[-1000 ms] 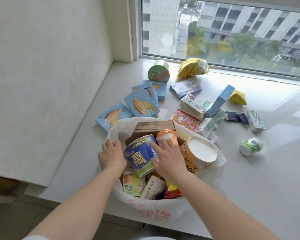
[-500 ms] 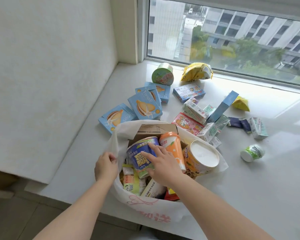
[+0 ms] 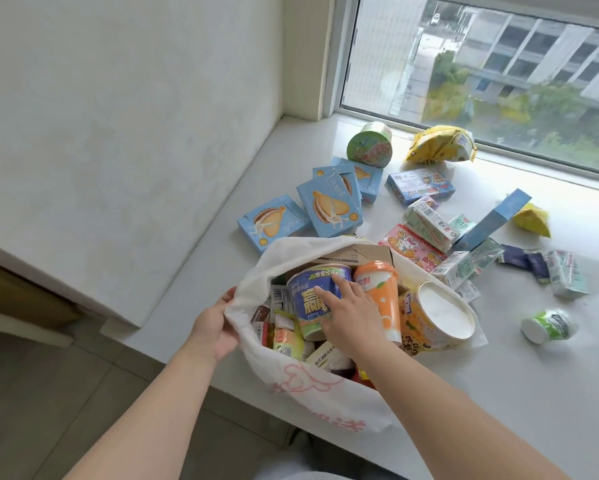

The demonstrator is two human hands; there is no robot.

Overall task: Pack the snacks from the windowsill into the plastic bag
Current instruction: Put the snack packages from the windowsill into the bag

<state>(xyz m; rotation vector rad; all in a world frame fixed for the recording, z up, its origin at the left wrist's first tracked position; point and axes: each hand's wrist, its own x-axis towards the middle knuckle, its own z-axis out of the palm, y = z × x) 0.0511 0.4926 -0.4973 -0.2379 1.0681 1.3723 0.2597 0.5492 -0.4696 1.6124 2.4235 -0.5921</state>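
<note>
A white plastic bag (image 3: 311,393) with pink print sits at the windowsill's near edge, stuffed with snacks. My left hand (image 3: 215,327) grips its left rim. My right hand (image 3: 346,306) rests with straight fingers on a blue cup (image 3: 308,296) lying inside the bag. Beside it lie an orange cup (image 3: 381,292) and a yellow cup (image 3: 436,317) with a white lid. Loose on the sill behind are blue biscuit boxes (image 3: 329,206), a pink box (image 3: 412,247), small milk cartons (image 3: 429,223) and a green cup (image 3: 370,148).
The white windowsill (image 3: 550,375) runs to the window (image 3: 498,64) at the back. A yellow bag (image 3: 440,145) lies by the glass, a small green bottle (image 3: 547,325) at the right. A white wall (image 3: 118,133) bounds the left; the floor (image 3: 48,393) lies below.
My left hand slid from the blue cup to the bag's left rim and took hold of it. My right hand shifted onto the blue cup, exposing the orange cup.
</note>
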